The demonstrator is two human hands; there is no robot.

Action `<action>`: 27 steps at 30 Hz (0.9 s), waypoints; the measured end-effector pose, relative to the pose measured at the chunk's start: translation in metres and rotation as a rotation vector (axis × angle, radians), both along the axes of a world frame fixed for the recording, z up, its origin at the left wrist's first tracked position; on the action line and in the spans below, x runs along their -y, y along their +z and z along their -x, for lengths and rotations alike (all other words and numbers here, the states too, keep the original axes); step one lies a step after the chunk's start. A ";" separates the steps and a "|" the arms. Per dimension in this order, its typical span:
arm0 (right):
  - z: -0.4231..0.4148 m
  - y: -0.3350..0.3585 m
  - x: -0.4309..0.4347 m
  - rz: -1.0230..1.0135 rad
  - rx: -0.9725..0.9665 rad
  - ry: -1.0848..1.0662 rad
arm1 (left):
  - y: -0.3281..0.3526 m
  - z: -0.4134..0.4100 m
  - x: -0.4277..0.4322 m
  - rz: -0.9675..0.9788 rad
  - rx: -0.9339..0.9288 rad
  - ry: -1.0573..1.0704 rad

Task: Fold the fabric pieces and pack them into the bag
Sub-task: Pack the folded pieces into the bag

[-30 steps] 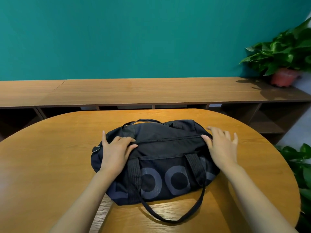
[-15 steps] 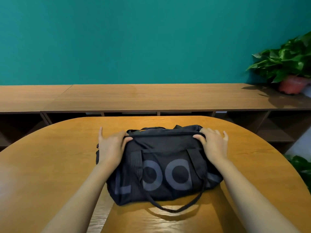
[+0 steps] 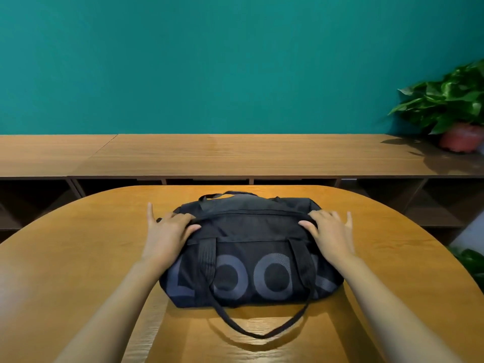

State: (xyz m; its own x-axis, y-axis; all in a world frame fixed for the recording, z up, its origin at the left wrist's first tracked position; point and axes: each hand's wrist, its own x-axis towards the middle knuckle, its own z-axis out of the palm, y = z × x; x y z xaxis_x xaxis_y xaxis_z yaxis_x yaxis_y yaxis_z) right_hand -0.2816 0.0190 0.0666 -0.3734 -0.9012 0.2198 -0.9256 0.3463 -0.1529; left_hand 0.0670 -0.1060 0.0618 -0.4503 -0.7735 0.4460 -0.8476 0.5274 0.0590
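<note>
A black duffel bag with large grey letters lies on the round wooden table, its zip line running across the top. One strap loops toward me over the table, another arches at the bag's far side. My left hand grips the bag's left top edge, thumb on the near side and fingers over the ridge. At the right end, my right hand grips the top edge the same way. No loose fabric pieces are in view.
Behind the table runs a long low wooden shelf unit against a teal wall. A potted plant stands at its right end. More leaves show past the table's right edge.
Both hands have slid up from the bag's sides to its top ridge and closed on it. The bag's top is pulled up into a straighter line, and the view has tilted up.
</note>
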 end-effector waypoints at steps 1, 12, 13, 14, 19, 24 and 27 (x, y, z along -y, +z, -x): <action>-0.001 -0.001 -0.005 0.010 0.020 -0.006 | 0.000 -0.004 -0.003 -0.040 -0.008 0.018; 0.007 -0.006 -0.040 0.003 0.331 -0.309 | -0.010 -0.034 -0.014 -0.700 -0.618 0.312; 0.007 -0.007 -0.039 -0.014 0.380 -0.309 | -0.010 -0.032 -0.017 -0.749 -0.734 0.279; 0.007 -0.008 -0.038 -0.027 0.420 -0.298 | -0.009 -0.029 -0.020 -0.780 -0.824 0.251; -0.003 -0.010 -0.026 -0.027 0.445 -0.226 | -0.005 -0.011 -0.022 -0.649 -0.836 0.232; -0.012 -0.006 -0.013 0.086 0.160 -0.159 | 0.002 0.012 -0.022 -0.369 -0.638 0.219; -0.011 -0.007 -0.002 0.152 0.049 -0.108 | 0.008 0.021 -0.019 -0.209 -0.579 0.219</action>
